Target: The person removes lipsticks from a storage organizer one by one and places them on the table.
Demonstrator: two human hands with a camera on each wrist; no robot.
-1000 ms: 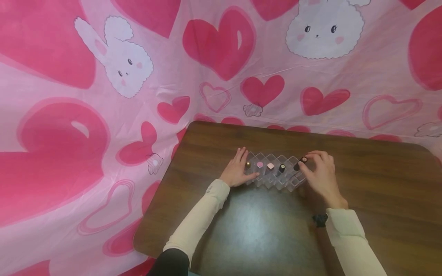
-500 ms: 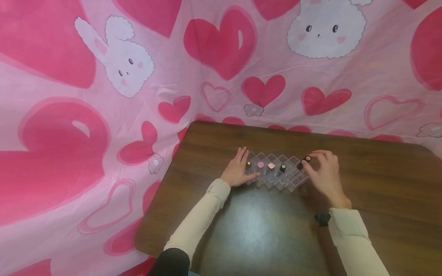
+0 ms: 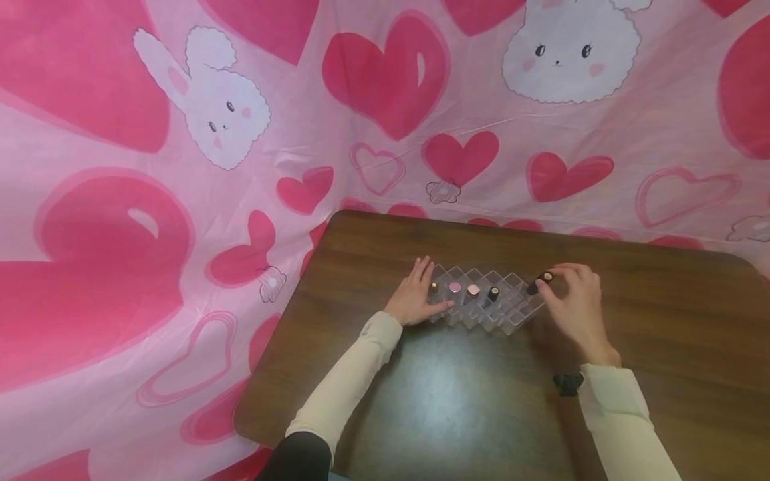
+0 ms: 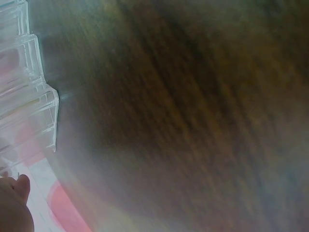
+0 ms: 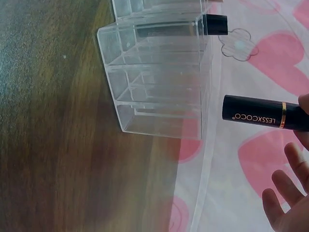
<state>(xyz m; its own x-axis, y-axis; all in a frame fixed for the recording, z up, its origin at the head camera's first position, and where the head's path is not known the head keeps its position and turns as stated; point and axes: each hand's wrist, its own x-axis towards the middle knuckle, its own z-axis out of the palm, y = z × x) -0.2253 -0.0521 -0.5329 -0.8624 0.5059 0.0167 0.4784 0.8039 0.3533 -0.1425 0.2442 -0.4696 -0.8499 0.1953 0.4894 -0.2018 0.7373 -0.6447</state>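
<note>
A clear plastic lipstick organizer with diamond-shaped compartments stands on the wooden table. Against its left end lies my left hand, fingers straight and thumb spread along the near side. My right hand pinches a black lipstick with a gold band and gold lettering. In the right wrist view it is held apart from the organizer, beyond its open top, with the other fingers spread. Several lipsticks sit in the organizer, among them a pink-topped one, a pale-topped one and a black one.
The brown wooden table has rounded corners. Pink cloth printed with hearts and rabbits hangs behind it and on the left. A dark band is at my right wrist.
My right hand has moved to the right with the black lipstick, away from over the organizer's right end. My left hand has stayed at the organizer's left end.
</note>
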